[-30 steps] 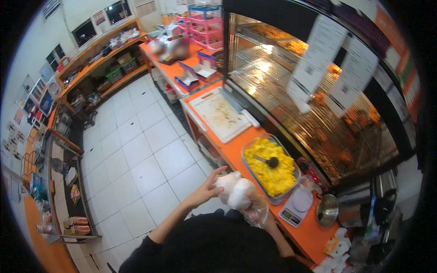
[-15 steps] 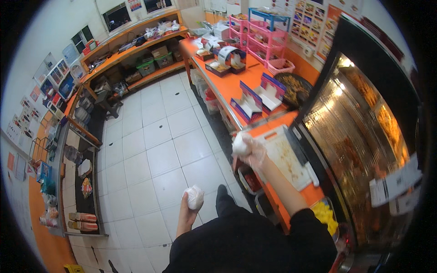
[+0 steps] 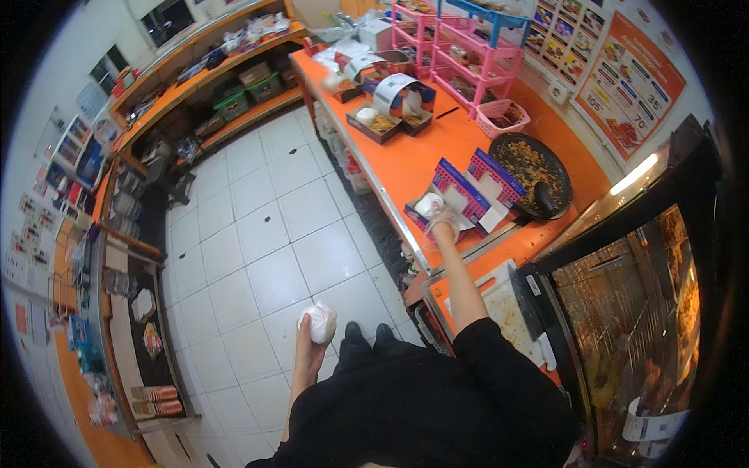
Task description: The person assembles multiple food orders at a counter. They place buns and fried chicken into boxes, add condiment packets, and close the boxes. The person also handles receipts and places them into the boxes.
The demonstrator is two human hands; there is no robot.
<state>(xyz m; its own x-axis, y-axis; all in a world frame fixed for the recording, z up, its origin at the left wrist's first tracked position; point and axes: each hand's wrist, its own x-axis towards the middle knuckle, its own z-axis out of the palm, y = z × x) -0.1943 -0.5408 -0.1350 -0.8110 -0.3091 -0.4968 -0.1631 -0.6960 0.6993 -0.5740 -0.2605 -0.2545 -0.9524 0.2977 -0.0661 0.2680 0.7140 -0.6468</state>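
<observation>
My left hand (image 3: 310, 355) is closed round a white paper-wrapped bundle (image 3: 321, 321), held low over the floor. On the orange counter (image 3: 374, 168) stand an open purple-and-white carton (image 3: 460, 195) and a second open carton (image 3: 498, 186) beside it. My right hand (image 3: 442, 222), in a clear plastic glove, reaches into the nearer carton. Its fingers are round another white wrapped bundle (image 3: 428, 204), which lies at the carton's left end. Whether that bundle rests on the carton's bottom, I cannot tell.
Right of the cartons sits a black pan (image 3: 530, 164) of brown crumbly food with a ladle in it. Nearer me are a white cutting board (image 3: 499, 300), a cleaver (image 3: 530, 304) and a glass warming cabinet (image 3: 632, 327). Filled boxes (image 3: 382, 129) and a pink rack (image 3: 476, 70) stand farther back.
My right hand has moved forward from above the cutting board to the nearer carton with its wrapped bundle. I have turned and stepped toward the counter; my left hand still holds its bundle.
</observation>
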